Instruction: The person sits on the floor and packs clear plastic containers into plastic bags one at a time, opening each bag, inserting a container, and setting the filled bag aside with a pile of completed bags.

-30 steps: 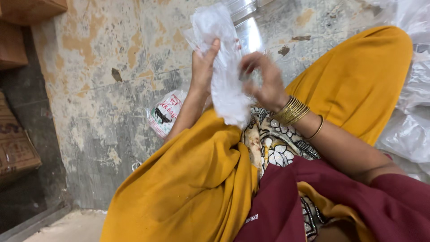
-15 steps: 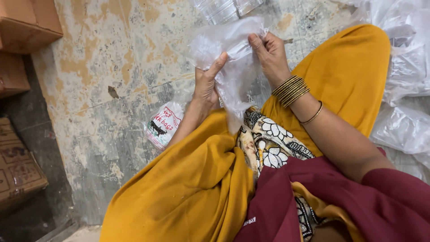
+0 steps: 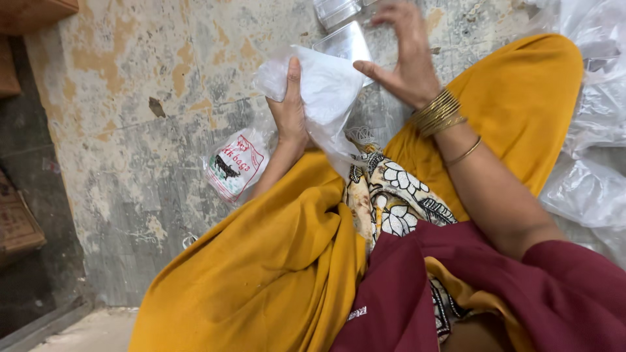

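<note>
Right hand (image 3: 405, 55) let go — left hand (image 3: 290, 107) grips plastic bag (image 3: 323, 88).

Right hand (image 3: 404, 58) letting go of white plastic bag (image 3: 323, 88), lifting clear, fingers now spreading open above and beside it; half a second ago pinching bag's top edge. Left hand (image 3: 290, 111) now gripping bag alone, thumb along its front. Bag sagging lower, less stretched out. Clear plastic container (image 3: 345, 42) now showing behind bag, earlier covered. Camera view shifting slightly, printed packet (image 3: 235, 166) sitting lower in view.
</note>
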### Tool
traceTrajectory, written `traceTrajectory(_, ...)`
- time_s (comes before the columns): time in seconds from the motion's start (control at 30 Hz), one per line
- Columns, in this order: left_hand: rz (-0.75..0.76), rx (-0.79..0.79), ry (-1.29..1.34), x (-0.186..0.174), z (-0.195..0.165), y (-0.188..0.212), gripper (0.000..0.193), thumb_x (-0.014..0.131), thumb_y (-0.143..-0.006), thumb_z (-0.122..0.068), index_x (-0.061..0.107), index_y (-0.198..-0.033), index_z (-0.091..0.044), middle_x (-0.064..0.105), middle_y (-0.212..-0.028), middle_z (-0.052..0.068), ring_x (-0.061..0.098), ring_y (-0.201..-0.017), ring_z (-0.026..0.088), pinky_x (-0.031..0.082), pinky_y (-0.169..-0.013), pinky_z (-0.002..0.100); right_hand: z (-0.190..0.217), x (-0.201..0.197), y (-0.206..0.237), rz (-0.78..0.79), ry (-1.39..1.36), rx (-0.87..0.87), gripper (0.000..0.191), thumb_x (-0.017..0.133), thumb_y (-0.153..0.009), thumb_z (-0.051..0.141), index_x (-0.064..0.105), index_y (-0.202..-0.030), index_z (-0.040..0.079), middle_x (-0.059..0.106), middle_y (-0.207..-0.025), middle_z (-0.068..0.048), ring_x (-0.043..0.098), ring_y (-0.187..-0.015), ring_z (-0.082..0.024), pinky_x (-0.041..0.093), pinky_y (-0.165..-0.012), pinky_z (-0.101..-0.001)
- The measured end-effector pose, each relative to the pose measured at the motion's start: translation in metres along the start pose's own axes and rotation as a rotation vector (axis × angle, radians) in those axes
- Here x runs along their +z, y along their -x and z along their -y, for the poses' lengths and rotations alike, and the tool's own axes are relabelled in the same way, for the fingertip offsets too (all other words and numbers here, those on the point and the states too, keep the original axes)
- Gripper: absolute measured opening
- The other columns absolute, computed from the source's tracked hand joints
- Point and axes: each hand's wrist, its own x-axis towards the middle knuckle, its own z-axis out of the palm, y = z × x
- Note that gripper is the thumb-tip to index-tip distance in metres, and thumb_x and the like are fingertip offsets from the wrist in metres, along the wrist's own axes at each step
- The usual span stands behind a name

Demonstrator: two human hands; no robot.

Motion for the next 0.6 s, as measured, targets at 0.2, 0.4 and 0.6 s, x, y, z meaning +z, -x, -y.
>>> traceTrajectory(0.2, 0.124, 0.054, -0.032, 0.004, -0.003, 0.007, 0.041, 0.082, -0.091, -0.021, 0.064, -0.122, 0.0, 0.068, -0.117, 0.007, 0.064, -0.106, 0.017, 0.052, -0.097, 0.032, -0.029, 0.018, -0.019, 0.313, 0.273, -0.195, 0.117, 0.1, -0.058, 0.05, 0.041, -0.149, 0.008, 0.029, -0.151, -0.034, 0.031, -0.137, -0.052, 0.033, -0.107, -0.0626)
traceTrajectory(0.4, 0.172, -0.051, 0.171, -0.012, 0.007, 0.001, 0.045, 0.082, -0.089, -0.017, 0.061, -0.127, -0.005, 0.068, -0.119, 0.004, 0.066, -0.106, 0.015, 0.054, -0.093, 0.032, -0.041, 0.01, -0.025, 0.439, 0.12, -0.114, 0.108, 0.093, -0.073, 0.04, 0.033, -0.159, 0.016, 0.036, -0.154, -0.023, 0.041, -0.145, -0.043, 0.043, -0.124, -0.0515)
traceTrajectory(0.6, 0.104, -0.003, 0.002, -0.015, 0.02, -0.007, 0.025, 0.075, -0.097, -0.007, 0.066, -0.12, 0.001, 0.07, -0.11, 0.005, 0.065, -0.099, 0.014, 0.053, -0.09, 0.03, -0.036, -0.028, -0.034, 0.262, 0.087, -0.092, 0.105, 0.087, -0.094, 0.048, 0.02, -0.163, 0.006, 0.041, -0.149, -0.026, 0.044, -0.145, -0.044, 0.043, -0.122, -0.0556)
